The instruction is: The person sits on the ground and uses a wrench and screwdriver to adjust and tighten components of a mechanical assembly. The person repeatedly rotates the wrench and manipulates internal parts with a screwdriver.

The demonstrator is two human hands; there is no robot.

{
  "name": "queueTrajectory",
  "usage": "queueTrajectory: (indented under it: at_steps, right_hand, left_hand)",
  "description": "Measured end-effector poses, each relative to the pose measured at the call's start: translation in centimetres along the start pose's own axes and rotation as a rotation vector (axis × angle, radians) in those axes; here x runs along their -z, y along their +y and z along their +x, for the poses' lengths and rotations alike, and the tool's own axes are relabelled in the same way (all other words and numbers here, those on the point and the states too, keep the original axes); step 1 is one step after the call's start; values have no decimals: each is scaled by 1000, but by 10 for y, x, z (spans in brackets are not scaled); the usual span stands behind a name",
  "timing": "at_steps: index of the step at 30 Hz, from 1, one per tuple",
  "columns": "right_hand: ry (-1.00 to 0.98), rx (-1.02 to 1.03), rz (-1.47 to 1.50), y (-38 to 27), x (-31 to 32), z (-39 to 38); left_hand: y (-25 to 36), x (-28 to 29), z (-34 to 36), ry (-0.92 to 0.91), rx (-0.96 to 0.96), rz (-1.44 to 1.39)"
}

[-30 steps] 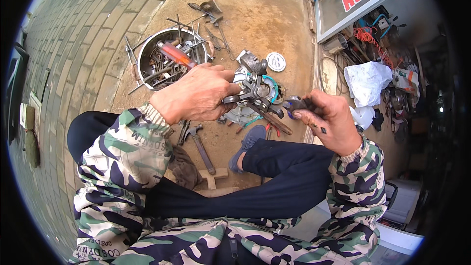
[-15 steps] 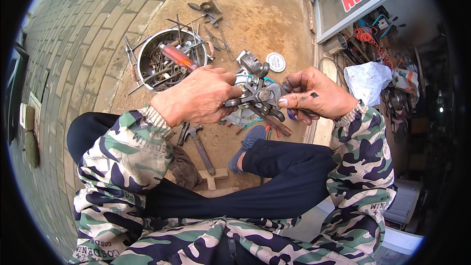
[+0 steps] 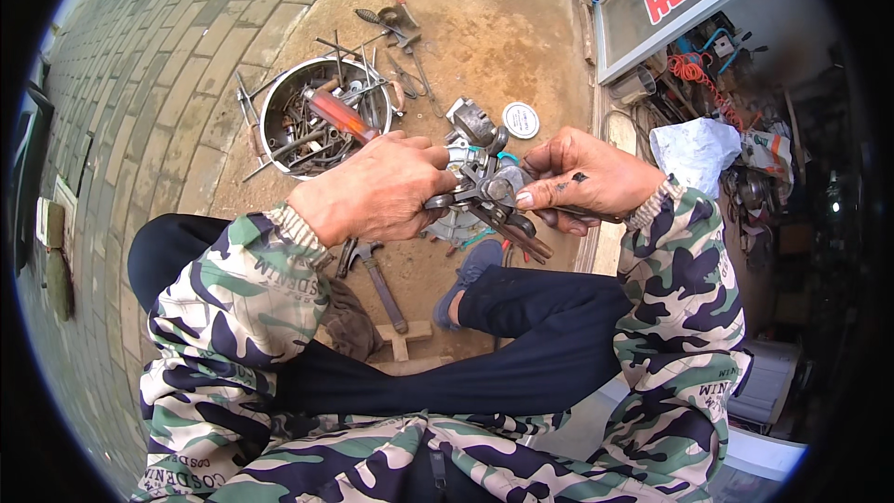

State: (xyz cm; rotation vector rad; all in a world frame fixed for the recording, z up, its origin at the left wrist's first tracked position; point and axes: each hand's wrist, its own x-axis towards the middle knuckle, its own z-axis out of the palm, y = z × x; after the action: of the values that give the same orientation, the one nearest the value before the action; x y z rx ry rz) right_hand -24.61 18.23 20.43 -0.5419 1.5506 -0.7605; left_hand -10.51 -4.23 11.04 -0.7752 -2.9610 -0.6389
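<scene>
Between my hands is a dark metal gear puller [image 3: 484,184] with several jointed arms spreading from a rounded hub. My left hand [image 3: 377,188] is closed around its left side, and those fingertips are partly hidden. On the right side of the hub, my right hand [image 3: 582,177] pinches the puller between thumb and fingers; black smudges mark this hand. Beneath the puller, a round silver metal housing [image 3: 454,226] is partly covered. A grey cast metal block [image 3: 471,121] stands just beyond it.
A round metal basin [image 3: 267,135] full of tools and loose parts stands at the left. A hammer [image 3: 384,291] lies by wooden pieces [image 3: 399,343] near my legs. A white round lid [image 3: 521,119] is on the ground. Clutter and a white bag [image 3: 694,156] fill the right side.
My right hand has shifted slightly left and up, its fingers closer to the hub. The puller has tilted a little; my left hand stays nearly in place.
</scene>
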Motion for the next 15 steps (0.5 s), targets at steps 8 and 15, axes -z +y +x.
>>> queueTrajectory:
  at_steps: [8,15]
  right_hand:
    - [102,36,-286,-4,-22,-11]
    - [428,242,-864,12,-21,-34]
  left_hand:
    - [1,-1,-4,12,-9,6]
    - [-4,2,-5,-18,30,11]
